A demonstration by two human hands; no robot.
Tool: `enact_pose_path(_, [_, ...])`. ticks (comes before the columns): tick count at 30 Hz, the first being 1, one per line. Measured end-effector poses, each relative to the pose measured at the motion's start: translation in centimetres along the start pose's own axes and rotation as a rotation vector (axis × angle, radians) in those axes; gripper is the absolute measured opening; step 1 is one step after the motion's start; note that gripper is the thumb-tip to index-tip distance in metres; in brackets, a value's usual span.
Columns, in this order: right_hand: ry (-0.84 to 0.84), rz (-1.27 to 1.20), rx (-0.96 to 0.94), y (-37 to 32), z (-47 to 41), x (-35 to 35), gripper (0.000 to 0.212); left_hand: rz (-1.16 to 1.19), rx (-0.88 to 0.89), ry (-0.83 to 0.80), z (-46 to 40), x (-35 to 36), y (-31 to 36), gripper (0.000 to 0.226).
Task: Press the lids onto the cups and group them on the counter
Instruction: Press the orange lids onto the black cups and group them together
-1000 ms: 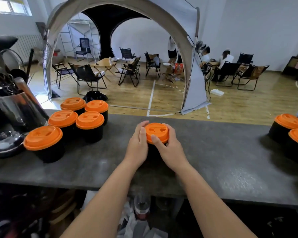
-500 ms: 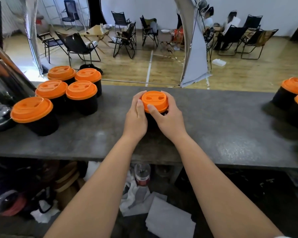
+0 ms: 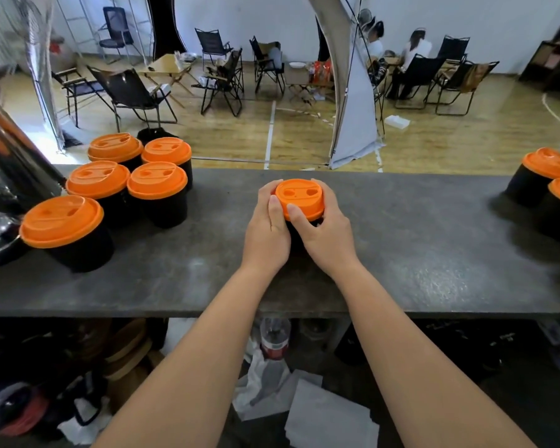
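A black cup with an orange lid (image 3: 299,197) stands at the middle of the grey counter (image 3: 417,253). My left hand (image 3: 267,231) and my right hand (image 3: 325,234) wrap round it from both sides, thumbs lying on the lid's rim; the cup's black body is mostly hidden behind them. Several lidded black cups (image 3: 157,182) stand grouped at the counter's left. Two more lidded cups (image 3: 548,164) stand at the far right edge.
Shiny metal kitchenware (image 3: 0,195) crowds the counter's left end. A bottle (image 3: 274,337) and crumpled paper (image 3: 330,415) lie on the floor below. Beyond the counter are folding chairs (image 3: 133,95), a tent arch and seated people (image 3: 414,50).
The view has tilted downward, so the counter and cups sit lower against the room. Both hands stay wrapped round the middle cup, thumbs on its lid.
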State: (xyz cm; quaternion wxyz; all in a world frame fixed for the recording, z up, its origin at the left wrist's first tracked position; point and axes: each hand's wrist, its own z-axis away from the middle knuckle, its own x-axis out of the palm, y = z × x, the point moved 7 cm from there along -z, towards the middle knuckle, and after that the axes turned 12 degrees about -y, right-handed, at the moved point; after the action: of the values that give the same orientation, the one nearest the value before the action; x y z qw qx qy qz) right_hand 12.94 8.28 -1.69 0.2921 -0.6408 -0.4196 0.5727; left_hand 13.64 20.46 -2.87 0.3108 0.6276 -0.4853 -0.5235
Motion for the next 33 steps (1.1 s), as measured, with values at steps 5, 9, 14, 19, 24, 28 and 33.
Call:
enact_pose_path(5, [0.070, -0.025, 0.036, -0.1, 0.9, 1.0, 0.069, 0.022, -0.040, -0.036, 0.7, -1.0, 0.4, 0.041])
enact_pose_path(9, [0.070, -0.080, 0.034, -0.8, 1.6, 2.0, 0.064, 0.041, -0.050, -0.056, 1.9, -2.4, 0.5, 0.042])
enact_pose_path(14, [-0.065, -0.166, 0.002, -3.0, 2.1, 5.2, 0.065, 0.066, -0.058, 0.063, 4.2, -5.8, -0.1, 0.035])
enact_pose_path(19, [-0.212, -0.167, -0.070, -5.5, 2.1, 9.7, 0.073, 0.097, -0.099, 0.278, 7.0, -10.5, -1.6, 0.022])
enact_pose_path(24, [-0.182, -0.183, -0.120, -7.6, 2.0, 13.3, 0.070, 0.048, -0.159, 0.433, 10.1, -14.1, -2.8, 0.039])
enact_pose_path(28, [-0.140, -0.213, -0.127, -8.6, 1.7, 14.7, 0.067, 0.105, -0.181, 0.494, 11.7, -15.5, -3.4, 0.034])
enact_pose_path(33, [-0.159, -0.208, -0.146, -9.5, 1.5, 16.5, 0.066, 0.116, -0.183, 0.529, 12.6, -16.2, -4.2, 0.035])
